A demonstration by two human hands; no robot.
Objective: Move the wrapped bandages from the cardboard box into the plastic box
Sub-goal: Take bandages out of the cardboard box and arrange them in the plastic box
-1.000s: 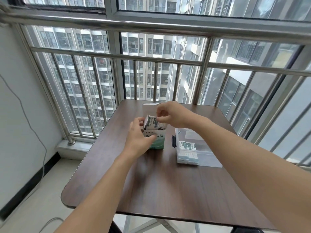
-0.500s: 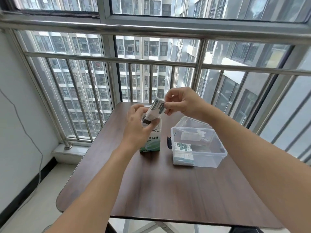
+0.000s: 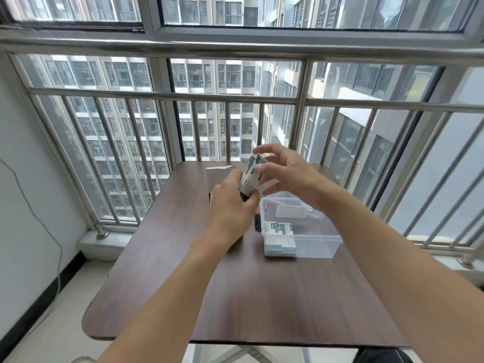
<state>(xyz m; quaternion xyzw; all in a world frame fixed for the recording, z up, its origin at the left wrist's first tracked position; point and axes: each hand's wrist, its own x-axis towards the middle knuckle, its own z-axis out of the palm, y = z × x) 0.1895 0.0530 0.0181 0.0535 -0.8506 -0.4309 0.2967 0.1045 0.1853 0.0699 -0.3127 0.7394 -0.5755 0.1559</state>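
White-and-green wrapped bandages [image 3: 251, 176] stood pinched in the left hand [image 3: 231, 205], the right hand [image 3: 284, 171] spread beside them.

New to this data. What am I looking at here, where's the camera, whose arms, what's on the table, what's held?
No robot here: a person works with bare hands, and one wide-angle camera on their head looks forward and down, so the arms enter from the bottom. The left hand grips a bundle of wrapped bandages above the brown table. The right hand hovers beside the bundle with fingers spread; whether it touches is unclear. The cardboard box is hidden behind the left hand. To the right stands a clear plastic box, lid off, with some wrapped bandages already inside.
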